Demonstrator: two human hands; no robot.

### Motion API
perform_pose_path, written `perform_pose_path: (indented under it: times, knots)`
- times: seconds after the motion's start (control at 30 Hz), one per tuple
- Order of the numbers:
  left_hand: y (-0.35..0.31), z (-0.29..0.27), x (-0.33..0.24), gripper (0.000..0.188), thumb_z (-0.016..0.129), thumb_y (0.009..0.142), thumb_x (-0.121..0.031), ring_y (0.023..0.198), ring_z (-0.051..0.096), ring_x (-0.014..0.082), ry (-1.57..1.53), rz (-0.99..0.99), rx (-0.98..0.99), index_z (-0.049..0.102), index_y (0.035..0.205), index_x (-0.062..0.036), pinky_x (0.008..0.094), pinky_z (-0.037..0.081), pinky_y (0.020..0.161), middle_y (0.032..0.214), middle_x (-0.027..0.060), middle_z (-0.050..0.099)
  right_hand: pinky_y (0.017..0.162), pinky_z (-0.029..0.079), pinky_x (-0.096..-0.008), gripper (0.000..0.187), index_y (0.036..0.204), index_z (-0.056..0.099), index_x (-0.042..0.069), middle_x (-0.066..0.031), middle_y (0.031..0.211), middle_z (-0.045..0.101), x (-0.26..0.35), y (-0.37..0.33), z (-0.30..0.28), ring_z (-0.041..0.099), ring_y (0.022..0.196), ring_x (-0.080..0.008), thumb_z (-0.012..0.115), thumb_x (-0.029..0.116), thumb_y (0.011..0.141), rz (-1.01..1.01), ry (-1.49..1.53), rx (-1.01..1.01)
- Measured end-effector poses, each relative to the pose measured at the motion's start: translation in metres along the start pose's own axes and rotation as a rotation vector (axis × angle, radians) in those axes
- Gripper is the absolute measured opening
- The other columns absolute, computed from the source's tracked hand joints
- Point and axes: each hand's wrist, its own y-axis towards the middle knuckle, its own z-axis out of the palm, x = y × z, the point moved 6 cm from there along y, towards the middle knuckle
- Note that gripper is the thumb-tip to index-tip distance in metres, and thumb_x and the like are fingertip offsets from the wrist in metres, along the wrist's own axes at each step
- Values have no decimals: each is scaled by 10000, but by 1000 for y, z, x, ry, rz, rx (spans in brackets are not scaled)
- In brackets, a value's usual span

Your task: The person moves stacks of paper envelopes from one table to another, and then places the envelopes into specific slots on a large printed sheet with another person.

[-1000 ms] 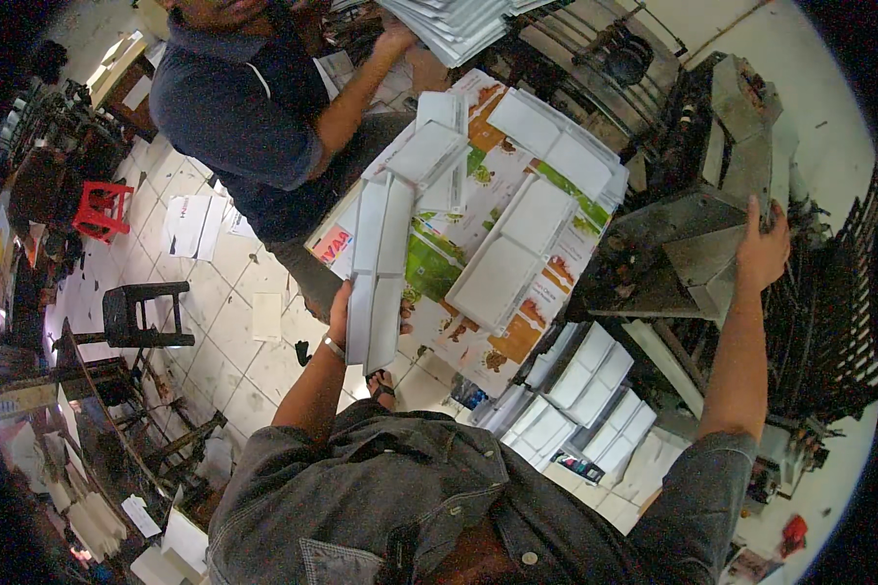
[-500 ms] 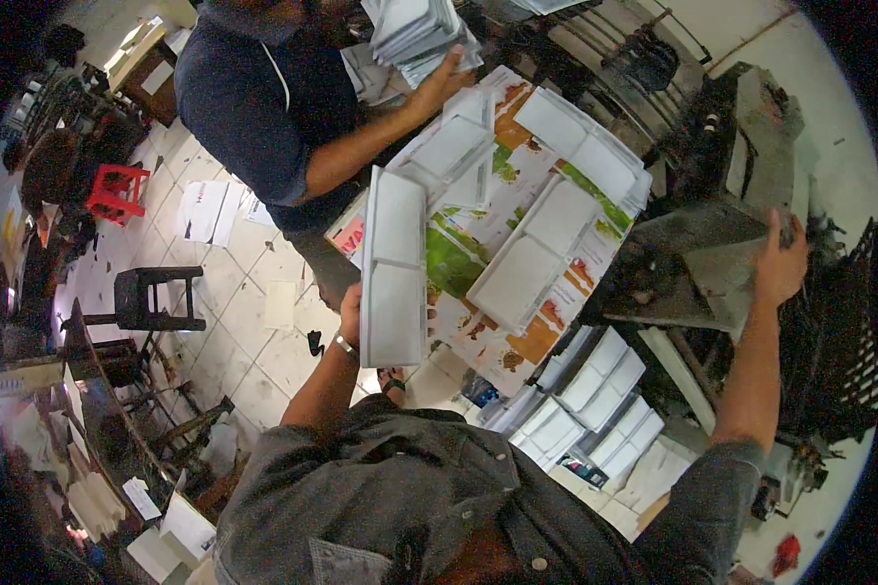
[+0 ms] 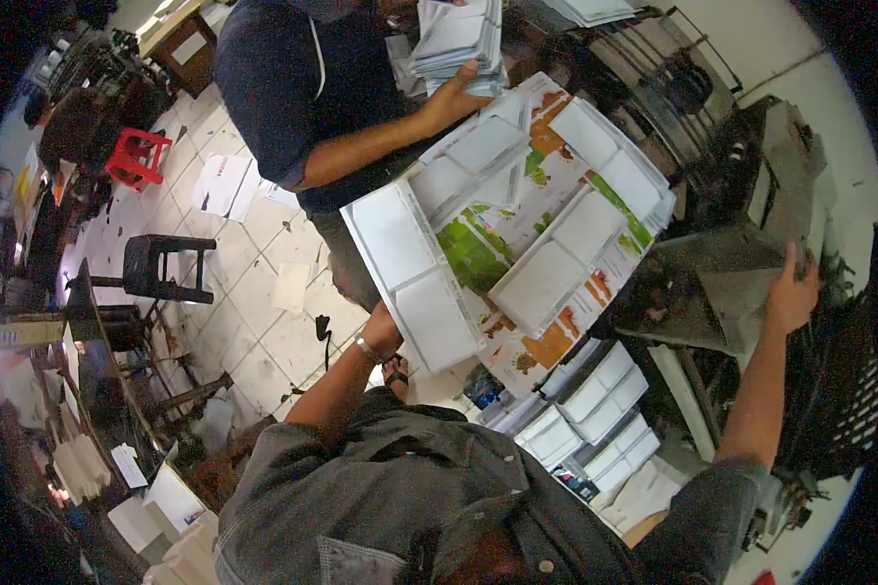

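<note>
My left hand (image 3: 382,333) grips the near end of a stack of white printed sheets (image 3: 415,278), its fingers mostly hidden under the paper. The stack lies slanted over the left part of a surface covered with a colourful printed sheet (image 3: 473,255). More stacks of white sheets (image 3: 561,261) lie there, one in the middle and another stack (image 3: 610,161) at the far right side. Over on the right, my right hand (image 3: 793,290) has its fingers extended against the edge of a dark grey metal machine part (image 3: 712,288), holding nothing.
Across the surface, a co-worker (image 3: 307,93) holds a thick pile of white sheets (image 3: 458,44). Further white stacks (image 3: 595,395) sit lower down, close to my body. A black stool (image 3: 171,268) and a red stool (image 3: 137,159) stand on the tiled floor at left.
The stack in my left hand has turned from nearly straight up to a slant, its far end swinging left. The whole view has shifted slightly. My right hand remains at the machine.
</note>
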Motion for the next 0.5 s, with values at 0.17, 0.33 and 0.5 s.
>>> perform_pose_path:
  times: [0.17,0.33,0.5]
  knots:
    - [-11,7,-3,396,633,927,-151,1051,641,227,13,23,-57,551,1290,-16,374,530,897,1187,126,641,955,464,-479,692,1328,573,141,-143,1322,588,25,-10,-14,558,1191,-350,497,663,881,-69,-62,-42]
    - [-29,-5,11,365,594,957,-117,1060,648,251,-404,-16,6,541,1305,-22,365,551,879,1233,115,626,978,457,-482,602,1384,520,158,-135,1397,530,26,-8,-8,552,1198,-350,507,556,932,-90,-27,-56]
    - [-61,5,-9,352,548,979,-103,1154,603,266,-320,-119,48,523,1323,-34,402,506,973,1294,122,596,1120,318,-483,718,1519,288,94,-184,1541,321,-55,23,36,362,1377,-378,567,428,948,-483,179,-95]
